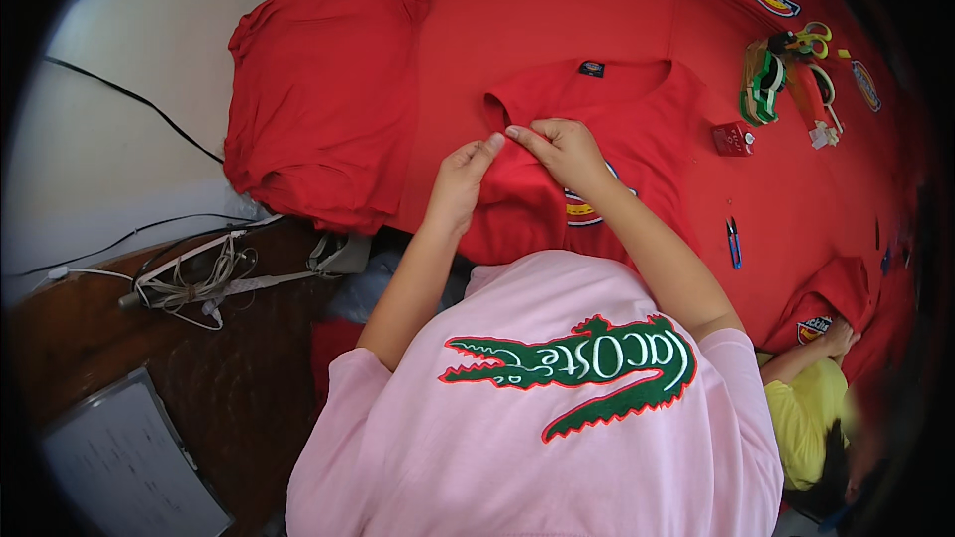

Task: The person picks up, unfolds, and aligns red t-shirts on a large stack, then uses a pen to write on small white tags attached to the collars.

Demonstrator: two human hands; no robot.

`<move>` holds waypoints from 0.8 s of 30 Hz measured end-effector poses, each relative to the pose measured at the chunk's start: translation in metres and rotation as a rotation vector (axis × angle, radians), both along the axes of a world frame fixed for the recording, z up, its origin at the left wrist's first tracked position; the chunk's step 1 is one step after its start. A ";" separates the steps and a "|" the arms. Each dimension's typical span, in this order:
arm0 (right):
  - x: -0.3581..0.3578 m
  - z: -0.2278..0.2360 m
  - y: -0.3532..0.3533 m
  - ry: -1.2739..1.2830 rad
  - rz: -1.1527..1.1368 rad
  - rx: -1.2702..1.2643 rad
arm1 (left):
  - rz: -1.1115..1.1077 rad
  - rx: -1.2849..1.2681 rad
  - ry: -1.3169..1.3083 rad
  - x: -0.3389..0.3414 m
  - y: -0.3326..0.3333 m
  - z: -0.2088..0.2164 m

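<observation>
A red T-shirt point(637, 104) lies in front of me with its neckline toward the far side and a dark label point(592, 69) inside the collar. Part of a printed yellow, white and blue logo shows on its front. My left hand point(460, 179) pinches the shirt's edge near the left sleeve between thumb and fingers. Right beside it, my right hand point(565, 154) pinches the same edge, the two thumbs almost touching. Between the fingertips the cloth is mostly hidden.
A pile of red shirts point(323, 89) lies at the left. To the right are blue thread snips point(734, 243), a small red box point(732, 139), a green tape dispenser point(762, 88) and yellow-handled scissors point(814, 38). A co-worker in yellow point(811, 418) handles another red shirt point(831, 298). Cables point(214, 278) hang at left.
</observation>
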State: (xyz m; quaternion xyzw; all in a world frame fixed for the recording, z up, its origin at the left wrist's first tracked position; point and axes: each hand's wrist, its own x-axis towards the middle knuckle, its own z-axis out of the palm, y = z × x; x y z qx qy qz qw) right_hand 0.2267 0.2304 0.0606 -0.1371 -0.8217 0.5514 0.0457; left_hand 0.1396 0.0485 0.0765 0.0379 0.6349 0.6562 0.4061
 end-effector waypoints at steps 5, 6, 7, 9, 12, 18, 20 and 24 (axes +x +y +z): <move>0.008 0.034 -0.061 0.571 0.114 0.663 | 0.429 0.251 -0.356 0.031 0.023 -0.014; 0.008 0.032 -0.058 0.537 0.067 0.667 | 0.413 0.310 -0.415 0.033 0.024 -0.016; 0.001 0.021 -0.045 0.426 -0.018 0.654 | 0.476 0.236 -0.381 0.034 0.028 -0.018; -0.005 0.008 -0.025 0.253 -0.146 0.589 | 0.489 0.141 -0.328 0.031 0.047 0.011; 0.019 0.037 -0.051 0.548 0.089 0.629 | 0.183 0.174 -0.298 0.003 0.018 -0.026; 0.004 0.018 -0.022 0.319 -0.218 0.604 | 0.348 0.153 -0.304 0.035 0.051 0.021; 0.013 0.031 -0.028 0.296 -0.183 0.584 | 0.279 0.181 -0.249 0.034 0.043 0.015; 0.030 0.042 -0.050 0.575 0.044 0.592 | 0.154 0.053 -0.355 0.023 0.035 -0.008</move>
